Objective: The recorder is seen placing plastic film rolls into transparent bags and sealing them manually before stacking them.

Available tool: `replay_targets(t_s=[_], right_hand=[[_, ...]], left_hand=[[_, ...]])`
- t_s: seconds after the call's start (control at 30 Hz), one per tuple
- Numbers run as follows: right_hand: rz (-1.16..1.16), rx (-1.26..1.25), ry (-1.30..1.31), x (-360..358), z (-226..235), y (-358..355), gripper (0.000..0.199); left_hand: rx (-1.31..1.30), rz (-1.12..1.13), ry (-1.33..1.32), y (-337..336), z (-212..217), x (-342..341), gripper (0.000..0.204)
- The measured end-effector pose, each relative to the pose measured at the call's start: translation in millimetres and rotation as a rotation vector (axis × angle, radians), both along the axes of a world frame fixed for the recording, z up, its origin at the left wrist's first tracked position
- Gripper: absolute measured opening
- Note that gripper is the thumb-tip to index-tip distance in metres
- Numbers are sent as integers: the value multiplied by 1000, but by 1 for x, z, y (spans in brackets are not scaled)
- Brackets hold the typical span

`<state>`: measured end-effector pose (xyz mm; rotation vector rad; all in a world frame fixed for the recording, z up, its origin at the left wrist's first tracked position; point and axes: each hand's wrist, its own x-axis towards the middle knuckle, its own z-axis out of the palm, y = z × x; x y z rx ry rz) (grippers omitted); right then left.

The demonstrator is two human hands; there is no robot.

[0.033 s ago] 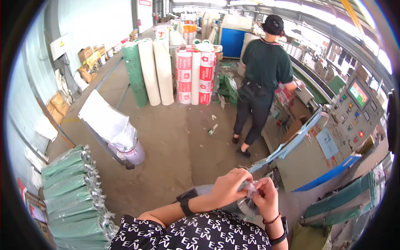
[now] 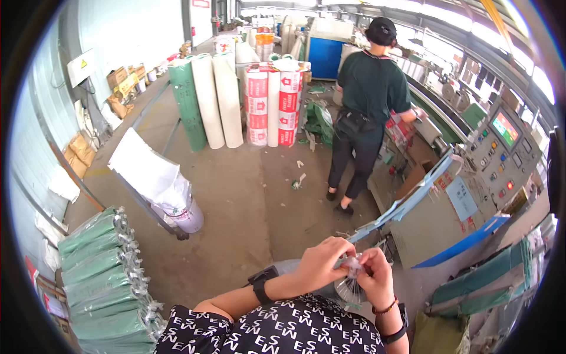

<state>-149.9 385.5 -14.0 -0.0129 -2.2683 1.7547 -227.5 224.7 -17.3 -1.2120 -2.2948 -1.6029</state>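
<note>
Stacks of green rolls [image 2: 103, 277] wrapped in clear film lie at the far left on the concrete floor [image 2: 247, 200], their ends bunched and shiny. Just right of them a white sack [image 2: 147, 168] leans on a dark frame, soft and creased, with a small pale drum below it. Further back stand tall rolls [image 2: 236, 100], green, cream and red-and-white, smooth and cylindrical. Near the lower middle, the left hand [image 2: 321, 262] is closed around the top of a small clear plastic bag [image 2: 352, 277], thin and crinkled, which hangs in front of the person's chest, just above the black patterned shirt. The right hand [image 2: 374, 277] pinches the same bag from the other side, so both hands touch each other over the gathered neck. What is inside the bag I cannot tell. I think the film could tear or slip from the fingers if the two hands pull apart too strongly, because such plastic is thin and smooth. To the right, another person [image 2: 368, 106] in a dark shirt stands with the back turned at a grey machine [image 2: 448, 200] with a control panel of coloured buttons. A blue sheet sticks out from the machine toward the hands, and the bag might catch on its edge if raised.
</note>
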Motion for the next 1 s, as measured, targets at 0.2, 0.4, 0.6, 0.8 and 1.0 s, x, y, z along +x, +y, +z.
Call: replay_targets(t_s=[0.2,0.4,0.6,0.8,1.0], right_hand=[[-190,604,291,-1,18,-12,22],[-290,660,197,-2,27,-9,23],[-307,621,132,-2,24,-6,26],[-227,552,71,-3,21,7,31],[57,21,-132,0,28,22,36]], left_hand=[[55,-127,-334,-3,4,-7,23],[336,-356,-737,4,-11,-9,21],[371,-396,-840,7,-9,-15,21],[159,-209,-388,15,-13,-14,26],[173,-215,-361,20,-7,-16,26]])
